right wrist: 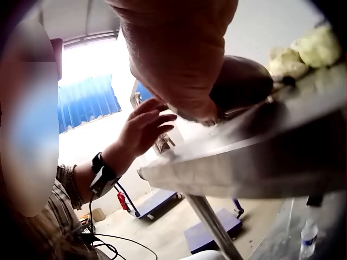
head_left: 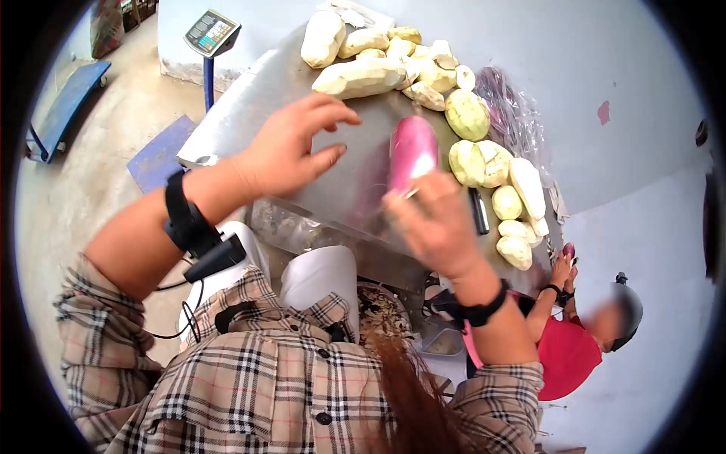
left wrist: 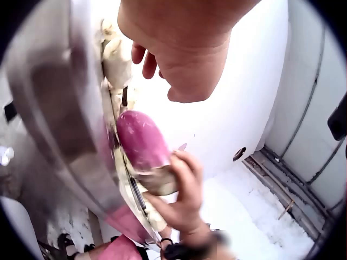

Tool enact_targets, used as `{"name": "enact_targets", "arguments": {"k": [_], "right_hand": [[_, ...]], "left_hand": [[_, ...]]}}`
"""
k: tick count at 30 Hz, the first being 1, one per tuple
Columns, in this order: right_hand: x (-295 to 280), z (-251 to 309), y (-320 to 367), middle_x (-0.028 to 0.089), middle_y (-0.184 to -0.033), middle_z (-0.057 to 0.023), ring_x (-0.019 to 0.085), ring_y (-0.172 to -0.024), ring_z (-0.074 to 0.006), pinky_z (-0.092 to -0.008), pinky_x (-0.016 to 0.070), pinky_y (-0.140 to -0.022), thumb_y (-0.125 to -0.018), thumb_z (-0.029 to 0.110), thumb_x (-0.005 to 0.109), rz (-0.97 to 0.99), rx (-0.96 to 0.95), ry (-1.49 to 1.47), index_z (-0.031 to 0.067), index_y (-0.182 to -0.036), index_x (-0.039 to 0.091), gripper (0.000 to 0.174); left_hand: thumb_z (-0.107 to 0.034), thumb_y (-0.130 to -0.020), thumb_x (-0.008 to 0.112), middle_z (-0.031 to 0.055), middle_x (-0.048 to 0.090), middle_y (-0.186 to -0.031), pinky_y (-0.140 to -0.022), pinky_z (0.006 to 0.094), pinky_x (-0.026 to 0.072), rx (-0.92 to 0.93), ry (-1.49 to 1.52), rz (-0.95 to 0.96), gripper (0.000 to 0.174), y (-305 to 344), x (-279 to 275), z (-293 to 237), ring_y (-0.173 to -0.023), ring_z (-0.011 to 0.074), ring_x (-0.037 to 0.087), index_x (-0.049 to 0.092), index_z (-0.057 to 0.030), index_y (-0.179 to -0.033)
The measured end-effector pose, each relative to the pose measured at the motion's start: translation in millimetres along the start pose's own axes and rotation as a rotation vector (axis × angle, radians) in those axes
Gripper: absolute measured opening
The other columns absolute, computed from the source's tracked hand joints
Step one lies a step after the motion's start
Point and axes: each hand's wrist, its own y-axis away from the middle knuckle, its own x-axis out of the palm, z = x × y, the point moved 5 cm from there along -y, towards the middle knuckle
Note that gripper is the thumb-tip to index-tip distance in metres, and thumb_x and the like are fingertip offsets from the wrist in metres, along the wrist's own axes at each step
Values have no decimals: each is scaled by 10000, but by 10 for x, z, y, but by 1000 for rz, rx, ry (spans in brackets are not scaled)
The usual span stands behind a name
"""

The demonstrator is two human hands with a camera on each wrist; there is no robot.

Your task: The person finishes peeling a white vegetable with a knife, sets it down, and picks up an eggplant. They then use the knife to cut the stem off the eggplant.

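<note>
Nearby, peeled vegetables (head_left: 467,115) partly ring the right hand (head_left: 437,227)'s pink vegetable (head_left: 414,150).

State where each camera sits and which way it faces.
Head: worn there, facing forward and down at the metal table; left hand, right hand, plaid shirt show.
Left wrist: worn there, facing the right hand; both hands show.
Right wrist: worn there, facing the left hand; both hands and shirt show.
Head and left wrist views share the purple vegetable.
</note>
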Motion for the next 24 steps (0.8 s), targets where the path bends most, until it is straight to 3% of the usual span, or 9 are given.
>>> {"name": "enact_targets", "arguments": {"k": [1,3,9,13,16,20,24], "right_hand": [[187,144,97,535,-1287,-108,439,-1261,-366,-533,394,-1028,-801,92,610,-17,4,5,176,-1145,670,359],[310,152,148,521,-1340,-89,413,-1303,-360,-551,350,-1064,-797,83,614,-75,72,-33,197,-1175,658,397],[247,115,254,511,-1375,-101,415,-1316,-331,-552,299,-1099,-759,100,672,-126,143,-91,199,-1197,652,449],[109,87,447,516,-1361,-110,432,-1292,-334,-538,306,-1099,-701,142,742,-207,268,-126,154,-1221,620,534],[35,19,597,527,-1323,-122,467,-1232,-349,-509,338,-1082,-680,139,754,-266,364,-131,92,-1224,587,571],[-45,-280,811,530,-1279,-157,485,-1178,-375,-462,417,-1001,-681,93,730,-314,547,-168,45,-1199,580,542],[13,-465,942,605,-1122,-122,531,-1060,-341,-424,452,-928,-710,68,702,-322,687,-308,39,-1083,608,386]], "left_hand": [[-34,-806,647,82,575,-1187,-791,325,492,-28,40,4,388,85,78,8,-959,204,604,614,-95,-1187],[-25,-800,655,98,557,-1211,-797,330,498,-25,79,0,395,152,225,6,-969,213,596,610,-84,-1188],[-9,-782,663,132,559,-1188,-825,344,504,-28,91,67,404,177,367,-53,-968,241,591,610,-52,-1181],[-66,-767,694,142,561,-1187,-802,370,522,41,-2,76,419,252,389,-88,-981,307,617,613,-86,-1178],[-82,-751,708,165,550,-1217,-882,392,494,80,-6,109,445,214,422,-171,-1058,343,582,611,-75,-1185],[-134,-720,744,182,538,-1248,-907,416,478,164,-3,201,491,-14,412,-414,-1087,363,564,616,-74,-1190],[-250,-679,804,160,531,-1274,-926,438,456,357,-102,307,539,-217,534,-772,-1129,347,531,638,-109,-1173]]}}
